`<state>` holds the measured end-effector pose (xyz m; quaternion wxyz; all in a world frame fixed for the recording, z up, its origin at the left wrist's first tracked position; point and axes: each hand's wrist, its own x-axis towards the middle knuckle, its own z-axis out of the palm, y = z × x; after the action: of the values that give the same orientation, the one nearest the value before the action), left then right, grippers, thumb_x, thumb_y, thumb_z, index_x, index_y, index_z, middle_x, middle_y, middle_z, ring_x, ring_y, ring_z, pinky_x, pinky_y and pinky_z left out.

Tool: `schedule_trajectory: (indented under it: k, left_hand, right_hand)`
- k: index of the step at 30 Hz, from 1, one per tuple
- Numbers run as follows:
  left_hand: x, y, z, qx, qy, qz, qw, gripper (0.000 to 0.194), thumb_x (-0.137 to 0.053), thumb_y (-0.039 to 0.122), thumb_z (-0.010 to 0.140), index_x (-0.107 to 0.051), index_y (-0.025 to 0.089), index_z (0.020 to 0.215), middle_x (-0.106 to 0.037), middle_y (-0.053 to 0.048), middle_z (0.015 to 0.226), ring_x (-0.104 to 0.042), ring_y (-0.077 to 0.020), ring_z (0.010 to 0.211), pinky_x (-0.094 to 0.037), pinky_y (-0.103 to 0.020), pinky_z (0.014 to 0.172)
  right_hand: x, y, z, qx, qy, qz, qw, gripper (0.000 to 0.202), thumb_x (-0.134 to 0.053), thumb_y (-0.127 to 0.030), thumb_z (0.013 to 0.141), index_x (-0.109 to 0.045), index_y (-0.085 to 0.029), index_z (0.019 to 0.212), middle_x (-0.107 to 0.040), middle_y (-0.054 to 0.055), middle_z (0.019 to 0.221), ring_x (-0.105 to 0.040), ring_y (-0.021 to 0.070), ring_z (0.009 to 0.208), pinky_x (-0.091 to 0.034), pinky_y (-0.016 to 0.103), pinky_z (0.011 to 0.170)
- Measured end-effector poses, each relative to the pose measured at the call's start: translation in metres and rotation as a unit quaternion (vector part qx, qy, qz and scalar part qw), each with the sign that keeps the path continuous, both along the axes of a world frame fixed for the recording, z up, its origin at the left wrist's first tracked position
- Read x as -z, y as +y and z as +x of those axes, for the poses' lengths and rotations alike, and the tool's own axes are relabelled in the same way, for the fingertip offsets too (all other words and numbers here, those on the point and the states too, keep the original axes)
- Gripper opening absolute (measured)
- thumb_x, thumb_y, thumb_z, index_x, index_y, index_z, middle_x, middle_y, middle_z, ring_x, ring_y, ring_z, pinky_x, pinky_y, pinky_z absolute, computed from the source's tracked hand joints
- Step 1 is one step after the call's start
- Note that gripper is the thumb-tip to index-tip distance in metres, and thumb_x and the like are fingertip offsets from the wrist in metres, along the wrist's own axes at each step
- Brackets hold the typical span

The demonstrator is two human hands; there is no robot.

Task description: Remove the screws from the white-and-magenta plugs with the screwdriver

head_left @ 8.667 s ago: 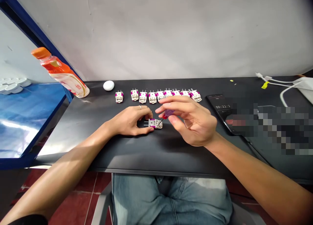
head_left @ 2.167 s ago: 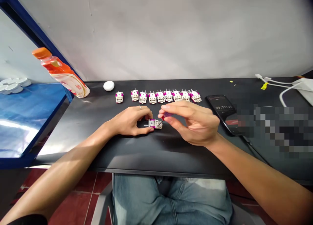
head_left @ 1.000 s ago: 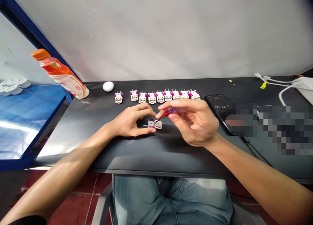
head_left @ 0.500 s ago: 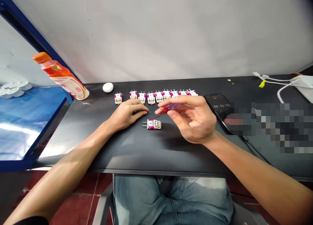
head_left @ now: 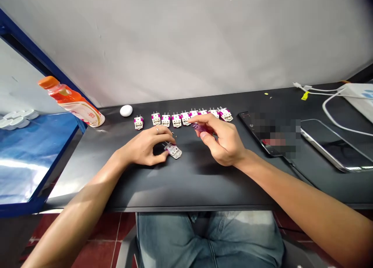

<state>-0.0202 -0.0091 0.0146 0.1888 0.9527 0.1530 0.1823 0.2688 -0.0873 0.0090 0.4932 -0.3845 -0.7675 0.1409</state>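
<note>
My left hand (head_left: pixel 147 145) has its thumb and fingers around one end of a white-and-purple plug part (head_left: pixel 175 151), which lies tilted on the black table. Its metal pins point up and left, partly behind the fingers. In my right hand (head_left: pixel 223 140) is a small screwdriver (head_left: pixel 198 127) with a clear purple handle, pinched between thumb and fingers. Its shaft cannot be made out, and the tool is apart from the plug part. Behind both hands stands a row of similar plug parts (head_left: pixel 176 120), pins upward, with a single one (head_left: pixel 138 122) set off to the left.
A white egg-shaped object (head_left: pixel 126 110) and an orange drink bottle (head_left: pixel 74 103) are at the back left. To the right lie a black phone (head_left: pixel 256 134) with a cable, a second phone (head_left: pixel 335 143) and white cables (head_left: pixel 326 105). Tiny bits lie near my left fingers.
My left hand has come down and toward me and taken hold of the plug part, which has turned and shifted left. The screwdriver has lifted away from it in my right hand.
</note>
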Motion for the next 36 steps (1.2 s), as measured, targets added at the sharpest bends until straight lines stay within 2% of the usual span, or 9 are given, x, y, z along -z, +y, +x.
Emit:
schedule_trajectory:
  k: [4,9,11,14,18,21,23,27,36]
  left_hand:
    - [-0.014,0.011,-0.016,-0.041,0.008,0.036,0.998,0.034,-0.071,0.030,0.095,-0.077,0.022,0.128,-0.077,-0.013,0.129,-0.074,-0.0302,0.116,-0.062,-0.043,0.106]
    - [-0.028,0.023,-0.037,-0.093,0.107,-0.021,0.990,0.050,-0.092,0.055,0.088,-0.078,0.022,0.123,-0.077,-0.007,0.113,-0.071,-0.0227,0.089,-0.060,-0.035,0.081]
    - [-0.030,0.026,-0.042,-0.095,0.111,-0.042,0.988,0.047,-0.093,0.054,0.089,-0.079,0.023,0.121,-0.078,-0.006,0.109,-0.071,-0.0209,0.086,-0.060,-0.033,0.080]
    - [-0.028,0.029,-0.043,-0.107,0.125,-0.043,0.985,0.029,-0.083,0.047,0.096,-0.079,0.023,0.111,-0.079,-0.004,0.101,-0.072,-0.0195,0.083,-0.057,-0.031,0.077]
    - [-0.022,0.030,-0.042,-0.212,0.137,0.026,0.967,0.035,-0.079,0.055,0.099,-0.076,0.022,0.109,-0.075,-0.001,0.083,-0.070,-0.0216,0.075,-0.050,-0.033,0.070]
    - [-0.022,0.029,-0.045,-0.300,0.113,0.094,0.942,0.046,-0.078,0.064,0.101,-0.078,0.021,0.118,-0.079,-0.005,0.090,-0.072,-0.0246,0.079,-0.049,-0.035,0.072]
    - [-0.024,0.029,-0.050,-0.289,0.099,0.112,0.946,0.043,-0.077,0.062,0.101,-0.080,0.023,0.120,-0.082,-0.007,0.106,-0.074,-0.0253,0.086,-0.053,-0.037,0.077]
    - [-0.026,0.035,-0.060,-0.190,0.120,0.060,0.972,0.040,-0.080,0.055,0.096,-0.082,0.025,0.124,-0.081,-0.008,0.126,-0.077,-0.0262,0.100,-0.059,-0.038,0.091]
    - [-0.014,0.041,-0.055,-0.232,0.113,0.082,0.963,0.035,-0.076,0.056,0.102,-0.081,0.025,0.117,-0.082,-0.009,0.122,-0.076,-0.0297,0.109,-0.060,-0.044,0.099]
  right_hand:
    - [-0.001,0.001,-0.001,0.024,0.003,0.000,1.000,0.040,-0.056,-0.006,0.095,-0.077,-0.023,0.126,-0.073,-0.002,0.085,-0.062,0.0137,0.065,-0.054,0.028,0.063]
    - [0.000,0.002,-0.002,0.025,-0.005,-0.011,1.000,0.036,-0.057,-0.009,0.096,-0.077,-0.024,0.122,-0.074,-0.001,0.084,-0.065,0.0156,0.068,-0.055,0.030,0.065]
    - [0.000,0.002,-0.002,0.023,-0.005,-0.012,1.000,0.035,-0.057,-0.010,0.096,-0.077,-0.024,0.121,-0.074,-0.001,0.084,-0.065,0.0155,0.067,-0.055,0.030,0.065]
    - [0.000,0.003,-0.003,0.018,-0.003,-0.008,1.000,0.035,-0.057,-0.010,0.095,-0.077,-0.024,0.120,-0.074,-0.001,0.083,-0.066,0.0153,0.067,-0.054,0.030,0.065]
    - [-0.001,0.002,-0.003,0.017,-0.009,-0.005,1.000,0.037,-0.057,-0.008,0.094,-0.077,-0.024,0.120,-0.074,-0.002,0.083,-0.068,0.0153,0.069,-0.055,0.029,0.065]
    - [-0.001,0.002,-0.003,0.017,-0.011,0.000,1.000,0.037,-0.057,-0.008,0.094,-0.077,-0.023,0.120,-0.074,-0.001,0.085,-0.068,0.0149,0.069,-0.057,0.028,0.065]
    - [-0.001,0.002,-0.003,0.017,-0.008,0.001,1.000,0.037,-0.057,-0.008,0.093,-0.077,-0.024,0.120,-0.075,-0.001,0.086,-0.068,0.0149,0.069,-0.057,0.028,0.065]
    - [-0.001,0.002,-0.003,0.022,-0.011,-0.009,1.000,0.037,-0.059,-0.008,0.093,-0.077,-0.025,0.119,-0.076,-0.001,0.085,-0.069,0.0156,0.069,-0.057,0.028,0.063]
    - [-0.001,0.001,-0.004,0.024,-0.018,-0.006,1.000,0.035,-0.059,-0.009,0.094,-0.078,-0.024,0.119,-0.076,0.000,0.086,-0.069,0.0155,0.069,-0.057,0.029,0.063]
